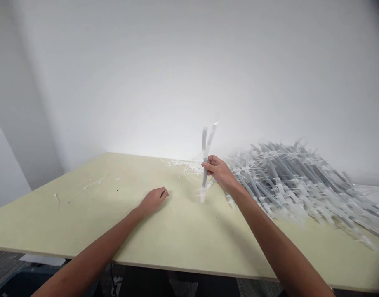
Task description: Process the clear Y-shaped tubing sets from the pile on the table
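Raised above the table, a translucent grey tube assembly (204, 171) with white fittings is pinched in my right hand (217, 168). Two of its tube ends point upward, and its lower end is blurred by motion. My left hand (154, 200) rests on the tabletop with its fingers curled in, and nothing shows in it. A large pile of similar tube assemblies (288, 173) lies to the right of my right hand, partly behind that forearm.
Thin white cable ties (192, 167) lie scattered near the wall, behind my hands. A few loose ties (96, 180) and small bits lie on the left of the pale yellow table (84, 222). A white wall (177, 82) rises behind it. Below the front edge is a dark bin (19, 280).
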A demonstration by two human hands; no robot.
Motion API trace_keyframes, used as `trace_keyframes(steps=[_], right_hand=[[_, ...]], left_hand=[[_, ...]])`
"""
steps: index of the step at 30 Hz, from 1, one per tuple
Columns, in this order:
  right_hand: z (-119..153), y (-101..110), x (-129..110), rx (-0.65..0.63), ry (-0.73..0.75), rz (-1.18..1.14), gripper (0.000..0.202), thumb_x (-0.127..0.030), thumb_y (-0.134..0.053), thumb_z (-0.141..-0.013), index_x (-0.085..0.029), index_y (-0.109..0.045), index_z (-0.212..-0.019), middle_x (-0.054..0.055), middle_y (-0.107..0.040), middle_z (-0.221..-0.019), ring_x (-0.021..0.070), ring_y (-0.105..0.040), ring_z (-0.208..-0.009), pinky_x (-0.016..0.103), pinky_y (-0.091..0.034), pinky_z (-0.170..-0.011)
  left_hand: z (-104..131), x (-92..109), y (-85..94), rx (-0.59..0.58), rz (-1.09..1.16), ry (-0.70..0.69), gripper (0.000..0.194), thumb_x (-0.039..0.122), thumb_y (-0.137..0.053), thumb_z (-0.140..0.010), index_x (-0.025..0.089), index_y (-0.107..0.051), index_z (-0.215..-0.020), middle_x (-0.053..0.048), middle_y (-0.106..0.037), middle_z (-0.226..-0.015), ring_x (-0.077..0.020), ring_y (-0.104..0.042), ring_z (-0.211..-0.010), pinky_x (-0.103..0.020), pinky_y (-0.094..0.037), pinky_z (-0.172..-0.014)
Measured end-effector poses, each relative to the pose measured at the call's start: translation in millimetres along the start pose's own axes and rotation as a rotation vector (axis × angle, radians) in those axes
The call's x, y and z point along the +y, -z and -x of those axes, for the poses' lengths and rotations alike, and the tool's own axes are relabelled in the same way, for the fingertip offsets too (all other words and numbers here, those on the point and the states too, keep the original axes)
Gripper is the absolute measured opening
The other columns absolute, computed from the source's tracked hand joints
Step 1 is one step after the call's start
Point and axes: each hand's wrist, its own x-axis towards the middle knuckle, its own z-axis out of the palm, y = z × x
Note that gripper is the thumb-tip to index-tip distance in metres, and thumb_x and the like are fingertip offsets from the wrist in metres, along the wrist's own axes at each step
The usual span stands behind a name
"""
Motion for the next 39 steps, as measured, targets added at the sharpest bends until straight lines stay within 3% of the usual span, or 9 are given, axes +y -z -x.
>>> trace_keyframes(steps=[7, 13, 20, 24, 26, 29, 32, 36, 39], right_hand=[[-3.3, -6.5, 48.9, 0.158, -0.085, -0.415, 0.025, -0.031, -0.074, -0.065, -0.016, -0.063, -0.08, 0.0, -0.058, -0.08, 0.0095, -0.052, -0.075, 0.023, -0.041, -0.068], [-0.9, -2.4, 73.4, 0.112, -0.149, -0.673, 0.025, -0.03, -0.071, -0.071, -0.018, -0.067, -0.092, 0.004, -0.066, -0.097, 0.0127, -0.059, -0.085, 0.026, -0.047, -0.083], [9.1, -2.3, 81.3, 0.01, -0.212, -0.822, 0.019, -0.023, -0.07, -0.073, -0.014, -0.065, -0.09, 0.006, -0.067, -0.095, 0.0162, -0.061, -0.092, 0.03, -0.048, -0.09], [12.9, -3.2, 85.5, 0.053, -0.276, -0.838, 0.015, -0.027, -0.07, -0.073, -0.018, -0.059, -0.078, 0.0, -0.064, -0.077, 0.01, -0.06, -0.07, 0.02, -0.051, -0.061], [12.8, -2.9, 88.5, 0.108, -0.304, -0.83, 0.018, -0.03, -0.07, -0.072, -0.018, -0.057, -0.075, -0.002, -0.059, -0.067, 0.006, -0.053, -0.055, 0.014, -0.04, -0.041], [11.9, -0.8, 94.1, 0.187, -0.337, -0.782, 0.022, -0.03, -0.072, -0.069, -0.017, -0.055, -0.074, -0.005, -0.053, -0.058, 0.0035, -0.043, -0.044, 0.013, -0.027, -0.031], [11.0, 2.5, 98.2, 0.222, -0.383, -0.72, 0.021, -0.031, -0.07, -0.072, -0.016, -0.056, -0.075, -0.004, -0.052, -0.055, 0.005, -0.05, -0.047, 0.013, -0.03, -0.032], [10.6, 6.2, 96.3, 0.227, -0.466, -0.701, 0.019, -0.033, -0.062, -0.079, -0.014, -0.058, -0.081, 0.004, -0.063, -0.07, 0.0121, -0.064, -0.065, 0.013, -0.039, -0.035], [11.4, 7.5, 91.1, 0.161, -0.458, -0.766, 0.012, -0.021, -0.057, -0.081, -0.012, -0.06, -0.088, 0.008, -0.067, -0.081, 0.0144, -0.066, -0.077, 0.018, -0.053, -0.053]], left_hand=[[-28.1, 22.4, -1.8, 0.086, 0.287, -0.002, 0.044, 0.048, -0.028, -0.086, 0.017, -0.058, -0.094, -0.005, -0.059, -0.084, -0.0167, -0.053, -0.076, -0.029, -0.04, -0.069], [-56.3, 40.0, -35.5, -0.029, 0.721, 0.105, 0.055, 0.061, -0.034, -0.081, 0.013, -0.056, -0.097, -0.008, -0.056, -0.089, -0.0144, -0.053, -0.072, -0.027, -0.042, -0.063], [-46.7, 27.9, -59.6, 0.04, 0.702, 0.07, 0.045, 0.055, -0.039, -0.082, 0.015, -0.059, -0.083, -0.002, -0.053, -0.07, -0.0115, -0.047, -0.06, -0.025, -0.038, -0.058], [-45.6, 25.4, -57.9, 0.096, 0.694, 0.073, 0.041, 0.05, -0.038, -0.082, 0.015, -0.06, -0.081, -0.001, -0.052, -0.066, -0.0112, -0.046, -0.057, -0.024, -0.037, -0.054], [-46.3, 24.8, -57.5, 0.105, 0.664, 0.081, 0.041, 0.049, -0.038, -0.082, 0.015, -0.06, -0.08, -0.001, -0.052, -0.066, -0.0109, -0.045, -0.055, -0.024, -0.036, -0.053], [-46.8, 23.0, -58.3, 0.1, 0.616, 0.07, 0.042, 0.05, -0.037, -0.082, 0.016, -0.061, -0.081, 0.0, -0.052, -0.064, -0.0107, -0.044, -0.055, -0.023, -0.035, -0.052], [-46.8, 21.5, -59.3, 0.091, 0.604, 0.077, 0.041, 0.049, -0.036, -0.083, 0.016, -0.061, -0.081, 0.001, -0.051, -0.064, -0.0102, -0.043, -0.053, -0.023, -0.035, -0.053], [-47.1, 21.2, -59.0, 0.086, 0.569, 0.085, 0.04, 0.048, -0.036, -0.082, 0.016, -0.061, -0.081, 0.0, -0.053, -0.065, -0.0104, -0.045, -0.054, -0.023, -0.035, -0.053], [-49.0, 20.7, -58.7, 0.093, 0.552, 0.106, 0.037, 0.045, -0.039, -0.079, 0.016, -0.062, -0.081, 0.0, -0.054, -0.063, -0.0104, -0.045, -0.053, -0.023, -0.034, -0.053]])
